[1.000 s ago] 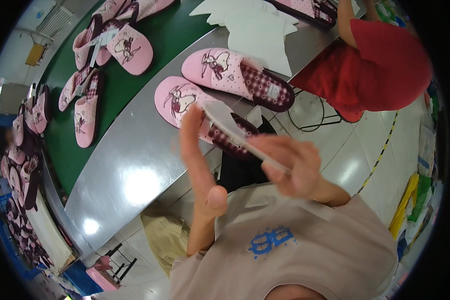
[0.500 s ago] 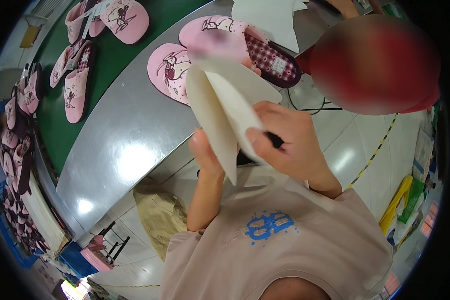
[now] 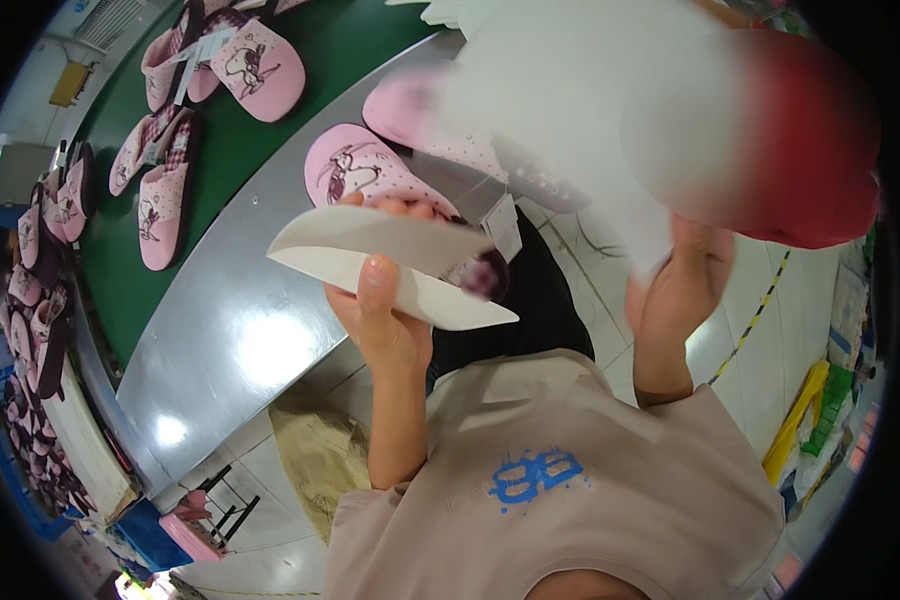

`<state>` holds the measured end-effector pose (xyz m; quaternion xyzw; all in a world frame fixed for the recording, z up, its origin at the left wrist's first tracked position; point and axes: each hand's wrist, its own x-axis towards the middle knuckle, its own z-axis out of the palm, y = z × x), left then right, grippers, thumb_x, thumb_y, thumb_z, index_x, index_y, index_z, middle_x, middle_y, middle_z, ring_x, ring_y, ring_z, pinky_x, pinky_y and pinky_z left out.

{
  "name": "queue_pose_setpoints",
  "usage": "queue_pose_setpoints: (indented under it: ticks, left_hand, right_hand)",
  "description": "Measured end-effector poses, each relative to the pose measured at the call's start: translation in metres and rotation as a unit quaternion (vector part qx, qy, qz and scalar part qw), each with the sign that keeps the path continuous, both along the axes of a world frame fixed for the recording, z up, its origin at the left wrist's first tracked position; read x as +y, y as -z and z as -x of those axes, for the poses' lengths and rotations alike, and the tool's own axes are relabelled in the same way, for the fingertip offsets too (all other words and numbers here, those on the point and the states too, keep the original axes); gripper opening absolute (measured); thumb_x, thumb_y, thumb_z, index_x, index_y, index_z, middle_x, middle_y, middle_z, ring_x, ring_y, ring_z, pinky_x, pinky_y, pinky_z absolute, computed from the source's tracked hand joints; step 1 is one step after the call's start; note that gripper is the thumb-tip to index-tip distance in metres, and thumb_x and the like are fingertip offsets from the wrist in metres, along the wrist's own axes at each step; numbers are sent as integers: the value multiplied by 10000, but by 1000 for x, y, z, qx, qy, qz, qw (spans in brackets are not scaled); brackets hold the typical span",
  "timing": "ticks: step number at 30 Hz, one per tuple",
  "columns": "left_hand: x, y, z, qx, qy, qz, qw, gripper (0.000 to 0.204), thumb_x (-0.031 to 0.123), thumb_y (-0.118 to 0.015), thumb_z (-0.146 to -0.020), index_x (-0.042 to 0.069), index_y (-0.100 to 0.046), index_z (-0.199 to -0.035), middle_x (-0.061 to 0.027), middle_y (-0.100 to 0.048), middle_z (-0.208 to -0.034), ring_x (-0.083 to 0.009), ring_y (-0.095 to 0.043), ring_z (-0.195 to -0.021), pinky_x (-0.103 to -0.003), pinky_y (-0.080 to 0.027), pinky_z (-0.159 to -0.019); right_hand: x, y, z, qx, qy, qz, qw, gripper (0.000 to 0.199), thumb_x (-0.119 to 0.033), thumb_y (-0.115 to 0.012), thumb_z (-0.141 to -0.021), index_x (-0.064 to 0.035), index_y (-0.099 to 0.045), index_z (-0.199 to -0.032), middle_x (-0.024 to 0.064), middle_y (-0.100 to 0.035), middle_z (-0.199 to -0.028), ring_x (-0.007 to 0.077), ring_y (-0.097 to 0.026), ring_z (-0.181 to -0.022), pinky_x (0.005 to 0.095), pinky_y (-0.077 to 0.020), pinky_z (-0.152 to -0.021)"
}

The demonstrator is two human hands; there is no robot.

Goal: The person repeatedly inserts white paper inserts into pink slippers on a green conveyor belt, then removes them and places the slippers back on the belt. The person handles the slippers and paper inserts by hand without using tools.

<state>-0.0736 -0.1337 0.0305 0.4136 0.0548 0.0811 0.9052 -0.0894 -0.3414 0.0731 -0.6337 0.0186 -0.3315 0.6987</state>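
Note:
My left hand (image 3: 382,335) is closed around a curved white card insert (image 3: 440,300), bent into two flaps, with the thumb on its near face. Just beyond it lies a pink slipper (image 3: 355,165) with a printed figure and dark checked lining, partly hidden by the card. A second pink slipper (image 3: 400,105) lies farther off, mostly covered by a large white sheet (image 3: 560,110) smeared by motion. My right hand (image 3: 682,280), out to the right, grips the sheet's lower corner. A white tag (image 3: 505,230) hangs near the slippers.
Under the slippers runs a grey metal table (image 3: 220,300), beside a green belt (image 3: 235,150) carrying several pink slippers (image 3: 260,75). A blurred red shape (image 3: 820,140) is close by at the right. A tan sack (image 3: 315,440) stands below the table edge.
My right hand has left the card insert and moved right, now with a large white sheet. My left hand has tilted the insert over toward the left, nearly level.

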Motion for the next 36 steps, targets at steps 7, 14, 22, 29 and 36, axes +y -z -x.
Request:
queue_pose_setpoints:
  ticks: [7,14,22,29,36]
  left_hand:
    - [14,-19,6,-48,19,2,999,800,298,-774,-912,-30,-370,-1519,-196,-612,-1225,-335,-684,-1124,-535,-616,-955]
    - [41,-15,18,-26,-55,-87,994,695,347,-695,-949,15,-420,-1494,-169,-619,-1246,-295,-677,-1094,-527,-583,-978]
    - [22,-15,21,57,-102,-46,992,482,232,-705,-1011,-4,-527,-1392,-114,-683,-1244,-173,-679,-1053,-335,-566,-909]
    - [41,-9,41,-3,-13,-93,996,555,270,-746,-986,-8,-530,-1415,-83,-680,-1269,-132,-641,-1100,-313,-528,-964]
    - [27,-7,41,-56,-4,-91,994,1251,509,-910,-744,15,-213,-1657,-242,-623,-1391,-366,-692,-1206,-465,-586,-1019]
  right_hand:
    - [-62,58,-137,-15,13,651,759,416,-231,-483,-1111,-81,-630,-1470,174,-563,-1562,352,-432,-1515,545,-226,-1274]
    - [-51,31,-104,-1,-109,487,866,433,-268,-622,-1026,-46,-652,-1397,188,-602,-1522,386,-564,-1395,500,-378,-1212]
    - [64,58,4,-236,-126,477,837,433,-209,-729,-905,-214,-685,-1337,135,-602,-1457,335,-605,-1306,536,-478,-1133]
    - [53,37,-5,-161,-117,372,907,376,-105,-682,-948,40,-688,-1295,247,-724,-1287,381,-714,-1169,513,-477,-1118]
    - [58,48,44,-46,-274,138,951,387,-142,-537,-1092,122,-601,-1368,260,-718,-1266,257,-710,-1123,362,-568,-952]
